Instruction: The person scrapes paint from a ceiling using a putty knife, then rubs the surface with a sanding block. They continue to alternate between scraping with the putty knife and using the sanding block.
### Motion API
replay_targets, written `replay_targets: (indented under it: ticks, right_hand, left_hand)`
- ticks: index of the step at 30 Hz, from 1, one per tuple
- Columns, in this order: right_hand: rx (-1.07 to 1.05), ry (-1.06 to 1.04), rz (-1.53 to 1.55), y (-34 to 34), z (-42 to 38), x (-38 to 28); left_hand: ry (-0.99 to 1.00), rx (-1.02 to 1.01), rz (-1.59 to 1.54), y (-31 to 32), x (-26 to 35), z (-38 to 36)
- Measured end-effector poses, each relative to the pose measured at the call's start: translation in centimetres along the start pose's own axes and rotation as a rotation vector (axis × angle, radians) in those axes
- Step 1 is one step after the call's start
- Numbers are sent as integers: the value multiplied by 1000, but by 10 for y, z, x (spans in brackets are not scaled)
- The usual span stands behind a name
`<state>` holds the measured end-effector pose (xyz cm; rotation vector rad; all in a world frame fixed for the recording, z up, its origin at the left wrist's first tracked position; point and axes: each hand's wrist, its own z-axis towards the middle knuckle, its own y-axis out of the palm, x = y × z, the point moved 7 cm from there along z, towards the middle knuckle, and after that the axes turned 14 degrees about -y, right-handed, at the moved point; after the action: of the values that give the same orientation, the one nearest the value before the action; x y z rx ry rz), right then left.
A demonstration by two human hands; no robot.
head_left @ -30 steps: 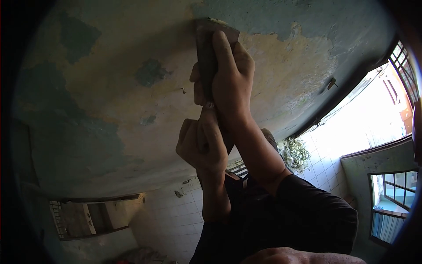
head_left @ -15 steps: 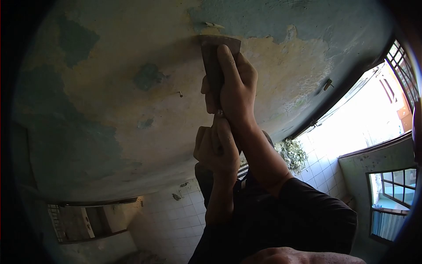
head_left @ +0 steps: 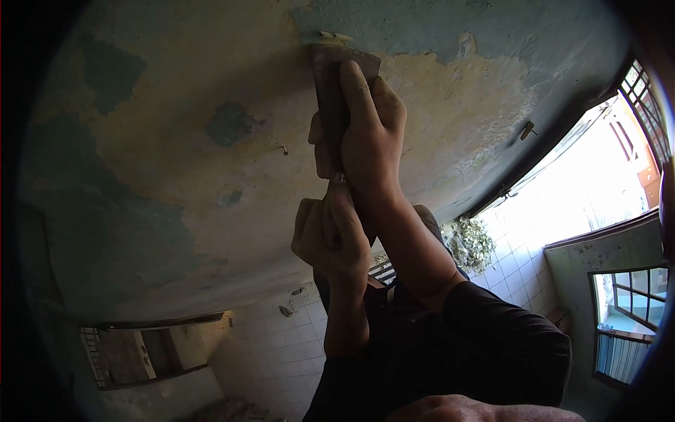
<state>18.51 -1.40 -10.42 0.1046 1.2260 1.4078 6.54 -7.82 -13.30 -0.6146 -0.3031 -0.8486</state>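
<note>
A: Where is the scraper (head_left: 336, 84) from our hands?

B: It is above them, against the ceiling (head_left: 176, 105). The blade edge touches the surface just at the border where the bare yellowish plaster meets the remaining green paint (head_left: 436, 28). Its long axis runs from our wrists up and away, to the top of the view.

A: Which hand is nearer to the blade?

B: The right hand (head_left: 369, 137). It is closed around the upper part of the tool, and the index finger lies stretched along the back of the blade, pressing it. The left hand (head_left: 330, 235) is lower, wrapped tight as a fist on the end of the handle (the handle itself we almost cannot see, the fingers cover it).

A: Any containers near us?

B: No, we see none. There are only tiled walls (head_left: 281, 344), a bright window (head_left: 598, 169) at the right side, and a small hook (head_left: 527, 130) in the ceiling, well apart from the blade.
</note>
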Motion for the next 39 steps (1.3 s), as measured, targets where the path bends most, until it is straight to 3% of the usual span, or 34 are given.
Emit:
replay_targets:
  ticks: [2, 4, 6, 14, 16, 18, 24, 28, 31, 39]
  right_hand:
    - [-6, -13, -1, 3, 0, -5]
    - [12, 16, 15, 7, 1, -10]
    - [-4, -16, 5, 6, 4, -8]
    - [14, 23, -5, 3, 4, -17]
    - [150, -169, 57, -13, 14, -35]
    - [157, -144, 101, -15, 10, -46]
    - [49, 82, -57, -22, -4, -18]
    - [20, 55, -37, -17, -4, -11]
    - [18, 74, -62, -18, -2, -8]
    - [11, 53, -54, -19, 2, -5]
  left_hand:
    - [-38, -39, -101, 2, -8, 5]
    - [44, 40, -67, -3, -1, 7]
    - [-101, -23, -194, -4, -2, 10]
    - [-72, -31, -191, -5, 13, 15]
    - [-90, -27, -263, -6, 17, 17]
    - [-69, -116, -300, -1, 22, 13]
    - [-147, -88, -214, 9, 15, -16]
    - [-108, -70, -87, 8, 12, -17]
    - [-225, -118, -186, 10, 5, -15]
    - [-195, -98, -172, 14, 2, -14]
